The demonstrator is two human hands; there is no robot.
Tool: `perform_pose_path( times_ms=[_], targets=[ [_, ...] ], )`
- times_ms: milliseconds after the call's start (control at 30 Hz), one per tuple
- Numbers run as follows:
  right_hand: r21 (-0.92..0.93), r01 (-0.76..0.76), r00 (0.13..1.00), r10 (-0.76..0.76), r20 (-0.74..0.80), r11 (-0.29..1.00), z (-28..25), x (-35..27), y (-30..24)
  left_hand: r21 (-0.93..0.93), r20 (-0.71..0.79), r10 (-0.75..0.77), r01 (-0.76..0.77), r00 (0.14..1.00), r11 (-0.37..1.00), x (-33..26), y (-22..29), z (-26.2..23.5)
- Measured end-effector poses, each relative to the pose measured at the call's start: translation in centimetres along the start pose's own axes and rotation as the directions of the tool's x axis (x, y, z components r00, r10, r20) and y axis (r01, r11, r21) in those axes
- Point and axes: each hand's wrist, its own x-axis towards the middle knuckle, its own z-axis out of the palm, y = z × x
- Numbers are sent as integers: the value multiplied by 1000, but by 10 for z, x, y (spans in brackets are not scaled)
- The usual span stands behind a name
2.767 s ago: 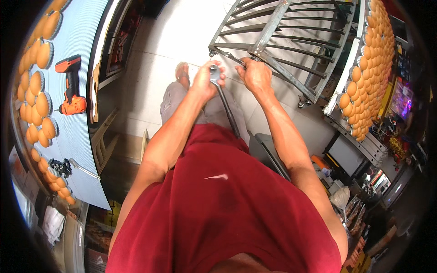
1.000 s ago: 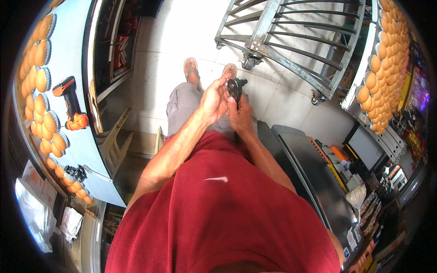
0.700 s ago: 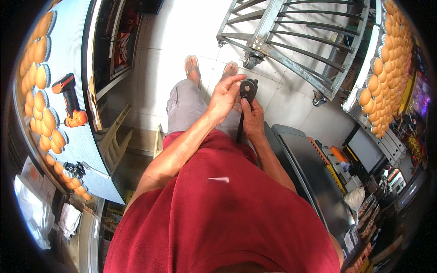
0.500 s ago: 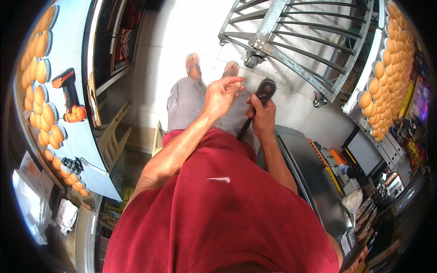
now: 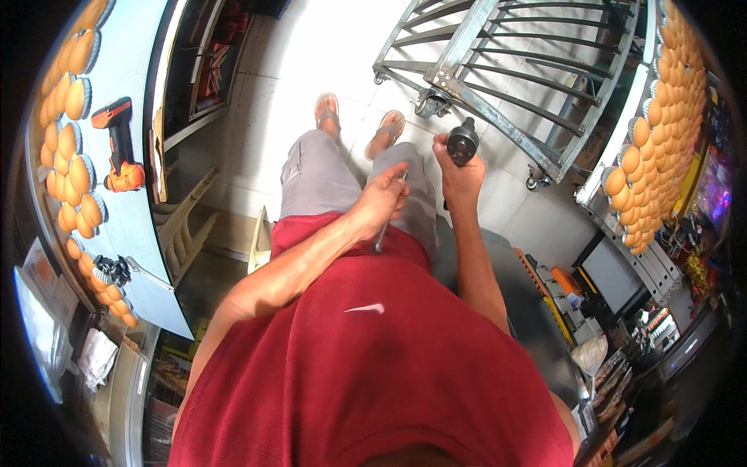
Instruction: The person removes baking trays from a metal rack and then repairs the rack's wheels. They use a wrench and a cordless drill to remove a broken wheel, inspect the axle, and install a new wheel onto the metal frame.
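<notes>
In front of my lap, my left hand [image 5: 379, 201] is closed around a slim shiny metal rod-shaped tool [image 5: 381, 237], whose lower end sticks out below the fingers. Its exact kind is hard to make out. My right hand [image 5: 464, 180], farther right and a little higher, grips a black ratchet wrench [image 5: 462, 145]. The round head shows above the thumb, with a short dark cylindrical end pointing away from me; most of the handle is hidden behind the hand and wrist. The two hands are apart.
A metal rack on casters [image 5: 510, 117] stands ahead on the right. To the left, a light blue worktop [image 5: 144, 226] bears an orange and black cordless drill [image 5: 120, 148] and a dark metal fitting [image 5: 113, 270]. A black padded surface [image 5: 529, 300] lies beside my right arm.
My left hand has moved down, and the slim metal tool now shows in it. My right hand has moved up and right, turning the ratchet wrench so its head points away.
</notes>
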Motion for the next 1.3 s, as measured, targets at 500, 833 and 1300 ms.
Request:
perform_pose_path(
  times_ms=[500,833,1300],
  targets=[
    [116,200,980,-198,-25,973,35,34,36,-40,-108,357,-363,928,931,79,52,-11],
    [178,199,980,-200,-12,964,41,38,28,368,-140,715,-635,685,680,84,35,-17],
    [144,228,973,-220,-66,963,42,34,36,575,-65,813,-644,579,505,85,46,-15]
  ],
)
